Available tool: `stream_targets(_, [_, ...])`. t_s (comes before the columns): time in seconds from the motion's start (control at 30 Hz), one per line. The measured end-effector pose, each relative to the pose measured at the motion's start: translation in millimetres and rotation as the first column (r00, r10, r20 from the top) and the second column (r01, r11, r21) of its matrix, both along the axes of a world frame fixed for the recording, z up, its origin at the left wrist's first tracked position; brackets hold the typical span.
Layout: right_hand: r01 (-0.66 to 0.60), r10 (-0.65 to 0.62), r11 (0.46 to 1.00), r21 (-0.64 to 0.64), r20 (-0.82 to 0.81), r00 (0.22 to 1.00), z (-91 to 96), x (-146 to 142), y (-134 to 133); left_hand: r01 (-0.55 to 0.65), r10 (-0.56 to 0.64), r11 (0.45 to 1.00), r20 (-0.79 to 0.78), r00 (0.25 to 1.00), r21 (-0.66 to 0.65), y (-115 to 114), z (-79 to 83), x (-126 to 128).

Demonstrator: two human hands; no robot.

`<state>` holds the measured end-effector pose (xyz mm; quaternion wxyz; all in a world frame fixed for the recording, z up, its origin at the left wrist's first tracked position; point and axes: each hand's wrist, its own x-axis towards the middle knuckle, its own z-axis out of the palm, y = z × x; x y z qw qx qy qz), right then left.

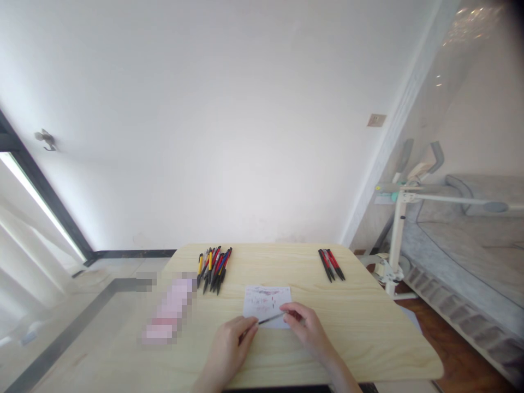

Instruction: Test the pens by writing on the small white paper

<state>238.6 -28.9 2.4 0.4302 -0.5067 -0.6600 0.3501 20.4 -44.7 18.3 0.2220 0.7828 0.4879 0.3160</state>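
You held a thin dark pen [271,319] over the near edge of the paper [267,299], at the near middle of the table [368,338]. Its long axis ran left to right, with the right end slightly farther away. I cannot tell which end was the tip. Your left hand [231,343] gripped its left end and your right hand [308,327] pinched its right. A pen pile [213,265] lay far left.

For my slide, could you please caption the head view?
Left hand and right hand hold one pen over scribbled paper on a table.

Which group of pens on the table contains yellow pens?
The larger group at the left; the small group at the right shows only red and dark pens.
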Motion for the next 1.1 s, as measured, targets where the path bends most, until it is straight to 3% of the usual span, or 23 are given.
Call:
stream_targets(0.87, [-0.004, 0.006, 1.0, -0.026, 0.066, 0.998, 4.9, -4.7, 0.3, 0.011, -0.011, 1.0, 0.005, 1.0, 0.02, 0.1, 1.2, 0.4])
stream_targets(1.1, [-0.004, 0.004, 1.0, -0.031, -0.021, 1.0, 3.9, -3.7, -0.9, 0.015, -0.015, 1.0, 0.003, 1.0, 0.024, 0.0, 0.9, 0.2])
